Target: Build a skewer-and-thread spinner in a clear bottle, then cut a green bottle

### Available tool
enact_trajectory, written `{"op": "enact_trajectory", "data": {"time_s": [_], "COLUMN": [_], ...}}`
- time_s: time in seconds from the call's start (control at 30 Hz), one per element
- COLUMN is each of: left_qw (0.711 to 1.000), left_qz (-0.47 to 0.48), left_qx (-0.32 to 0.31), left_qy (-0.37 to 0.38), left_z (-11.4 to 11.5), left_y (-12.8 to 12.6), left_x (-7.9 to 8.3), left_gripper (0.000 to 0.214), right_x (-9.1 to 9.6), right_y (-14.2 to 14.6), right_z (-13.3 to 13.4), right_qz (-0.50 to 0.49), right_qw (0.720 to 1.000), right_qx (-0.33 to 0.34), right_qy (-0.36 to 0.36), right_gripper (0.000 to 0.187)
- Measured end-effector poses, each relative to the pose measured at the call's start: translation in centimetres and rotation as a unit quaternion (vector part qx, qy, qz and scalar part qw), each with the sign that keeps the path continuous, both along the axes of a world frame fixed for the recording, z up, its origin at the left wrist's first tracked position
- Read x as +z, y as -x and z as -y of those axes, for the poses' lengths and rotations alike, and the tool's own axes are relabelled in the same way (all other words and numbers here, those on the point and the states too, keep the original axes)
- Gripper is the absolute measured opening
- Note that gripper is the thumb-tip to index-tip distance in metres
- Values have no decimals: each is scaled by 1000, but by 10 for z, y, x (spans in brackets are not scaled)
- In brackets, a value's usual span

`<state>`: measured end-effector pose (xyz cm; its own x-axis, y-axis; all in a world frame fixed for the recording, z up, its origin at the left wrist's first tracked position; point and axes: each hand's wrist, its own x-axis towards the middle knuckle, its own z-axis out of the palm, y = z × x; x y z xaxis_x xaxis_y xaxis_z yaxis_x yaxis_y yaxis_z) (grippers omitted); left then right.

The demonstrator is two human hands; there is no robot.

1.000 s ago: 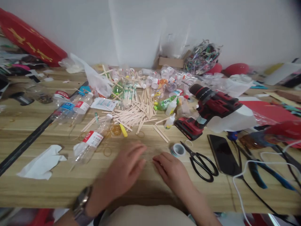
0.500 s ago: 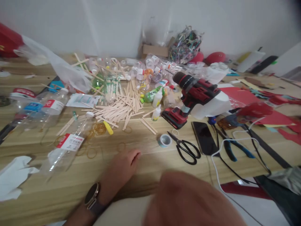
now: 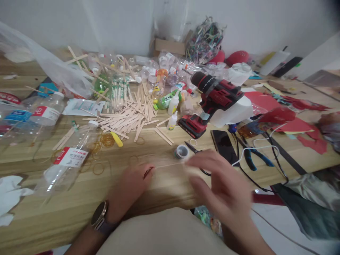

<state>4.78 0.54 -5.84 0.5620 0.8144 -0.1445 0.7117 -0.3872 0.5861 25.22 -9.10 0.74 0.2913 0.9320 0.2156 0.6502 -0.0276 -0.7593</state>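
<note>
My left hand [image 3: 136, 182], with a watch [image 3: 100, 214] on its wrist, rests on the wooden table, fingers curled in. What they hold, if anything, is hidden. My right hand [image 3: 223, 187] is blurred over the table, its thumb and index finger apart with nothing seen between them. It partly covers the black-handled scissors [image 3: 191, 146]. Just beyond its fingertips stands a roll of tape [image 3: 182, 151]. A clear plastic bottle [image 3: 69, 157] with a red and white label lies left of my left hand, beside several rubber bands [image 3: 98, 168].
Wooden craft sticks [image 3: 132, 122] lie heaped mid-table, near glue bottles [image 3: 172, 120] and a yellow-handled tool [image 3: 117, 139]. A red cordless drill [image 3: 209, 94] stands behind a phone [image 3: 225, 145]. Blue-handled pliers [image 3: 249, 157] and cables are at right. More plastic bottles [image 3: 46, 111] crowd the left.
My right hand has risen from close to my body to above the scissors, and its fingers now show. My left hand stays on the table. The view has shifted slightly.
</note>
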Motion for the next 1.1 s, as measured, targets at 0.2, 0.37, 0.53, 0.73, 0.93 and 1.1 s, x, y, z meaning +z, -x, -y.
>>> {"op": "enact_trajectory", "data": {"time_s": [0.2,0.37,0.53,0.73,0.93,1.1], "left_qw": [1000,999,997,996,988,954], "left_qz": [15,-9,-35,-50,-108,-196], "left_qx": [-5,17,48,34,100,202], "left_qy": [-16,-35,-46,-63,-54,-102], "left_z": [1,1,3,8,5,2], "left_y": [-1,10,21,26,46,76], "left_x": [4,2,3,6,15,23], "left_gripper": [30,28,28,27,26,28], "right_x": [-64,-68,-55,-70,-72,-63], "right_y": [-16,-32,-33,-17,-48,-65], "right_z": [-40,-37,-36,-47,-44,-45], "right_qz": [351,388,394,376,277,243], "right_qw": [934,920,917,924,955,964], "right_qx": [-16,26,3,53,74,71], "right_qy": [-66,-41,-55,-43,-81,-81], "right_gripper": [24,16,24,14,13,11]}}
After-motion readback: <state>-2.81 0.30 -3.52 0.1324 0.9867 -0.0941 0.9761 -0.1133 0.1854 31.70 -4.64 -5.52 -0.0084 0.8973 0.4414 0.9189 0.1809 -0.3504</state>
